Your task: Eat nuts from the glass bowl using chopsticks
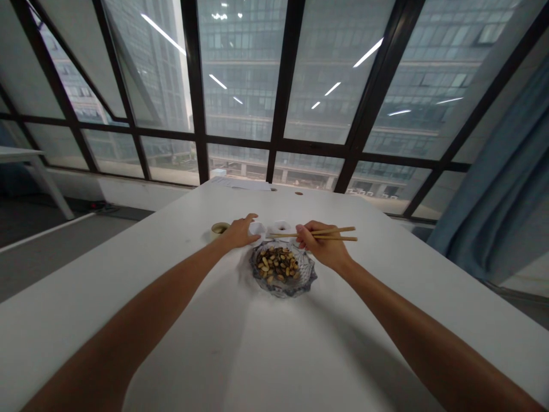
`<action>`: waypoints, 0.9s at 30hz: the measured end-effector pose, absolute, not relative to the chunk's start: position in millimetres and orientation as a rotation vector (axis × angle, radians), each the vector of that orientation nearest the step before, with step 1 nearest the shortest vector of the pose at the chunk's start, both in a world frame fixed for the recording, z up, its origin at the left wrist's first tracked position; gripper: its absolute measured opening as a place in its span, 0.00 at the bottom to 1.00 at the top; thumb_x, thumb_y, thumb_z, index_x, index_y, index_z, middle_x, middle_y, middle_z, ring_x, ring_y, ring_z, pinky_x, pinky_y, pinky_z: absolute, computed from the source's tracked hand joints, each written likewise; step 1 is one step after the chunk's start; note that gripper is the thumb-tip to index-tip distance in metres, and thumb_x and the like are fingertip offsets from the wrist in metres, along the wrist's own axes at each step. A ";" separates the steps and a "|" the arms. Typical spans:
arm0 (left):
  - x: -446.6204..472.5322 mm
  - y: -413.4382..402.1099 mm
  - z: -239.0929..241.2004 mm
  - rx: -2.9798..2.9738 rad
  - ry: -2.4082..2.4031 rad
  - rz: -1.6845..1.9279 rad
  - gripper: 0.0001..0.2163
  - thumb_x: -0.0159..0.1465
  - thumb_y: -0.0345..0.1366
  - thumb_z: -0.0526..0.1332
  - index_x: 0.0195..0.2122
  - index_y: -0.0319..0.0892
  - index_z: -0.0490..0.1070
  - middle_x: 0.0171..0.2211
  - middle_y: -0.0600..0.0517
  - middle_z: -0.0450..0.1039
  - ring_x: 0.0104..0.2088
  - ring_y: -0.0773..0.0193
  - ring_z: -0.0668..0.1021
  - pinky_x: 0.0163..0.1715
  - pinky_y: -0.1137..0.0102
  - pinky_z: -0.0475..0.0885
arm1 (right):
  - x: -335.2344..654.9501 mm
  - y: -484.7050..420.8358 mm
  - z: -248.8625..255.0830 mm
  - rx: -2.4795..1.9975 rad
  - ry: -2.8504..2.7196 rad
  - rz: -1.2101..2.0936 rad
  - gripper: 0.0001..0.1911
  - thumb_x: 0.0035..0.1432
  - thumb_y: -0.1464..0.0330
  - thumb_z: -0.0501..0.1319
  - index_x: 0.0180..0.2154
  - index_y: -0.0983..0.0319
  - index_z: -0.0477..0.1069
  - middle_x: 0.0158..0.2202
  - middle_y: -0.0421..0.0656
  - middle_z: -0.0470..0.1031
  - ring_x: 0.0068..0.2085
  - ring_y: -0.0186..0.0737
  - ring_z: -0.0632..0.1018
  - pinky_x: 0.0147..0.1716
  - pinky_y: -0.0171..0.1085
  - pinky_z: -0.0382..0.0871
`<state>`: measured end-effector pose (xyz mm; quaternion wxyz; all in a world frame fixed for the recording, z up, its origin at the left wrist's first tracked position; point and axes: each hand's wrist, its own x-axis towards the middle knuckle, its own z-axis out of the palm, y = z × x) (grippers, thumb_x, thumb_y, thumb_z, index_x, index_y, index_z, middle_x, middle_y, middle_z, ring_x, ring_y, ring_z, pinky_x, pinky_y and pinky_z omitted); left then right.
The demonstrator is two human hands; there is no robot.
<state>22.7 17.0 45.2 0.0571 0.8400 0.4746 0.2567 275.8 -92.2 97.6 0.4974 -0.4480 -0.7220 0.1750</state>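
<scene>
A cut-glass bowl (305, 279) holding several nuts and seeds sits on the white table (240, 343). My right hand (322, 246) is closed around a pair of wooden chopsticks (338, 233), held level just behind the bowl, tips pointing left. My left hand (240, 230) reaches to the bowl's far left, fingers stretched out and resting on a small white dish (257, 228). A second small white dish (282, 226) stands right of it, behind the chopstick tips. A small tan cup (219, 229) sits just left of my left hand.
Papers (246, 184) lie at the table's far edge, with a small round brown object (298, 193) near them. Tall dark-framed windows rise behind. A blue curtain (501, 189) hangs at the right. Another white table (26, 157) stands at the far left.
</scene>
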 end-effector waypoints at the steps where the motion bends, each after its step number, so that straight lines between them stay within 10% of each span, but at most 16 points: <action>1: 22.8 17.8 45.4 2.539 1.455 0.768 0.30 0.61 0.41 0.66 0.63 0.41 0.58 0.58 0.37 0.74 0.57 0.48 0.77 0.56 0.57 0.70 | 279.7 -98.6 97.3 -1.088 -1.755 0.440 0.25 0.60 0.47 0.62 0.25 0.61 0.75 0.20 0.45 0.78 0.20 0.38 0.78 0.18 0.34 0.70; 12: -1.8 -2.7 45.1 2.774 1.573 0.906 0.16 0.66 0.45 0.58 0.52 0.45 0.71 0.53 0.45 0.77 0.57 0.50 0.75 0.66 0.52 0.56 | 290.8 -126.8 95.7 -1.093 -1.936 0.528 0.23 0.61 0.51 0.62 0.22 0.59 0.77 0.18 0.42 0.76 0.20 0.38 0.75 0.17 0.34 0.69; 27: -37.8 -20.0 20.8 2.535 1.813 1.275 0.11 0.66 0.42 0.58 0.47 0.45 0.71 0.58 0.44 0.73 0.59 0.50 0.71 0.60 0.54 0.62 | 280.5 -134.5 98.6 -1.036 -2.147 0.323 0.26 0.64 0.53 0.59 0.18 0.58 0.70 0.15 0.39 0.69 0.18 0.33 0.68 0.20 0.35 0.58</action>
